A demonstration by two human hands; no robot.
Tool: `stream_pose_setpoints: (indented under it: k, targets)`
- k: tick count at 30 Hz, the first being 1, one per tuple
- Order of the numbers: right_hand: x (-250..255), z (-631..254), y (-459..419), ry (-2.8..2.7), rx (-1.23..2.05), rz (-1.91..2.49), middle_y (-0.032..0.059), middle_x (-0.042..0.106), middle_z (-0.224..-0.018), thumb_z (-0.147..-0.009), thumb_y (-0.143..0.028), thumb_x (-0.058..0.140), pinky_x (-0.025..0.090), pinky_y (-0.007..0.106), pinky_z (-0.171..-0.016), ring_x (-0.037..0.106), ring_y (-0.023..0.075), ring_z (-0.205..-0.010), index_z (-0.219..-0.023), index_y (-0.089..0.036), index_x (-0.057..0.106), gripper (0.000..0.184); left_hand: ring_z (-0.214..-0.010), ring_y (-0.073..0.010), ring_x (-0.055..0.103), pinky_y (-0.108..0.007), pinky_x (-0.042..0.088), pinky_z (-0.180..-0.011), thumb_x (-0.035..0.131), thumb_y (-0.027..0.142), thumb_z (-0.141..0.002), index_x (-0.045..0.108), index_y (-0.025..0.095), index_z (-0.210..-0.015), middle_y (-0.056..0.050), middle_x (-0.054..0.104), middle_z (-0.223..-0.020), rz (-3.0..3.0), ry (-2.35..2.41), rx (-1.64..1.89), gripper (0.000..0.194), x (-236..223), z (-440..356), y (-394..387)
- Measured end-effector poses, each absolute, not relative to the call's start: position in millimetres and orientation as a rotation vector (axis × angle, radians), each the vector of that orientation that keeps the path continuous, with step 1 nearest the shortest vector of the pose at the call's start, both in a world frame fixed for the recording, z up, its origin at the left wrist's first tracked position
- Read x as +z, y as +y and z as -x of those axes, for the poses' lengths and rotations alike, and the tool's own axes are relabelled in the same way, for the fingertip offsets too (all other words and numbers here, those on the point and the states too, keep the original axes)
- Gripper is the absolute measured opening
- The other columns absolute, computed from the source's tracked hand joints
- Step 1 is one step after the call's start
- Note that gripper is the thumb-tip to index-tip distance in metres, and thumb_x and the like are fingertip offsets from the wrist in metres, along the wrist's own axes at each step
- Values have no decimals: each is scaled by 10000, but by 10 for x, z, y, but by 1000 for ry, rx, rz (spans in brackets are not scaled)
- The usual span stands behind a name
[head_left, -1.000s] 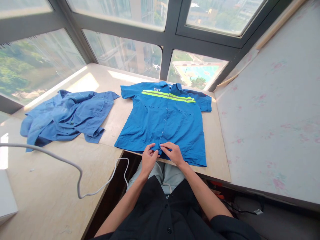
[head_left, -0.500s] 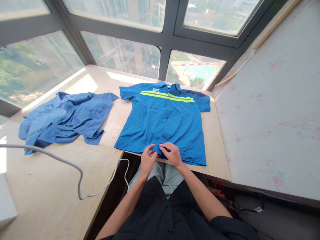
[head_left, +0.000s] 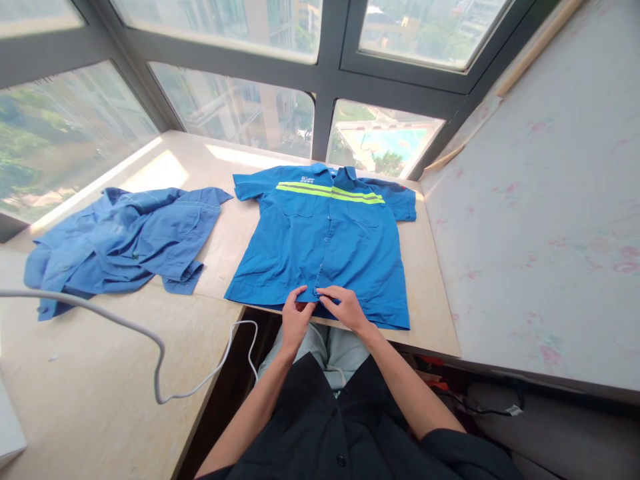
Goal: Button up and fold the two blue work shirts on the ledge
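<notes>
A blue short-sleeved work shirt (head_left: 285,247) lies front up, collar toward the window, with a yellow-green and grey reflective stripe across its chest. Its front placket runs down the middle to the bottom hem. At that hem, my left hand (head_left: 297,320) has its thumb and fingers closed on the fabric just left of the placket. My right hand (head_left: 346,308) pinches the lower placket edge from the other side, fingertips close to the left ones. Whether a button sits between the fingertips is too small to tell.
A crumpled blue long-sleeved garment (head_left: 130,240) lies on the left of the wooden surface (head_left: 125,373). A grey-white cable (head_left: 159,360) loops across the left foreground. A white box-like object (head_left: 9,420) stands at the left edge. Windows rise behind, and a floral-papered wall (head_left: 540,220) is on the right.
The hem flap between my hands now lies flatter, and my left fingers have shifted slightly up along it. My right hand stays at the placket. The view has turned slightly right.
</notes>
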State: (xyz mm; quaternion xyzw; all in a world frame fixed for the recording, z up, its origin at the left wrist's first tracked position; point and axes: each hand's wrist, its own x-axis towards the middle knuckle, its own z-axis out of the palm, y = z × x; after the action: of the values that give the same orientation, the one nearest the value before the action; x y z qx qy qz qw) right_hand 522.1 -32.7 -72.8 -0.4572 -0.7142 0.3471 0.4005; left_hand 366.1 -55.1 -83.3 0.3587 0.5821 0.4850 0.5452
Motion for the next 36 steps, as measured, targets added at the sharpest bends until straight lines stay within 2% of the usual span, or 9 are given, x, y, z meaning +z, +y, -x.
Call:
stream_pose_setpoints:
  k: [3, 6, 9, 14, 19, 25, 31, 36]
  targets:
    - [-718, -5269, -338, -1891, 901, 1085, 62, 718, -1067, -879, -246, 632, 545, 318, -846, 657, 172, -882, -1235, -237, 671, 357, -850, -198, 695, -319, 561, -796, 726, 292, -705, 580, 136, -1204, -98, 697, -1041, -859, 1397, 1154, 543, -836, -3662, -522]
    - [-733, -5288, -341, -1915, 860, 1092, 67, 704, -1046, -868, -266, 653, 540, 327, -839, 628, 165, -827, -1283, -231, 636, 416, -857, -205, 699, -320, 567, -789, 747, 282, -689, 590, 140, -1202, -95, 697, -1046, -863, 1386, 1157, 555, -830, -3676, -478]
    - [-752, -5289, -314, -1867, 834, 1145, 62, 712, -1000, -895, -254, 616, 538, 321, -825, 637, 168, -818, -1218, -234, 679, 329, -828, -200, 705, -328, 573, -787, 751, 267, -684, 587, 146, -1216, -87, 704, -1025, -865, 1360, 1161, 570, -819, -3676, -433]
    - [-728, -5309, -223, -1805, 883, 1211, 51, 745, -1008, -905, -240, 594, 533, 319, -856, 683, 189, -911, -1097, -246, 745, 244, -801, -213, 714, -360, 581, -795, 749, 340, -721, 531, 125, -1286, -82, 720, -897, -882, 1227, 1134, 643, -819, -3617, -397]
    - [-683, -5316, -159, -1834, 923, 1266, 45, 758, -990, -881, -230, 605, 536, 309, -829, 698, 188, -883, -1070, -243, 761, 245, -912, -239, 716, -389, 566, -883, 766, 341, -714, 549, 130, -1260, -115, 720, -997, -954, 1247, 1170, 624, -826, -3586, -408]
    - [-635, -5303, -126, -1868, 946, 1312, 50, 757, -1023, -885, -213, 572, 528, 317, -879, 702, 192, -915, -1060, -229, 765, 261, -890, -238, 723, -400, 571, -884, 764, 328, -730, 563, 144, -1238, -92, 735, -929, -1017, 1341, 1173, 577, -768, -3630, -439]
    - [-631, -5290, -125, -1897, 962, 1317, 51, 757, -1022, -880, -178, 541, 522, 327, -898, 702, 193, -918, -1056, -227, 766, 290, -895, -230, 720, -400, 572, -886, 736, 311, -758, 576, 153, -1215, -103, 722, -1018, -1090, 1360, 1181, 510, -797, -3643, -449]
    - [-648, -5267, -128, -1883, 948, 1303, 47, 757, -1017, -889, -162, 506, 521, 319, -891, 697, 183, -911, -1054, -231, 765, 315, -871, -221, 723, -387, 588, -859, 727, 287, -752, 551, 142, -1236, -105, 720, -997, -1067, 1310, 1206, 535, -840, -3643, -444]
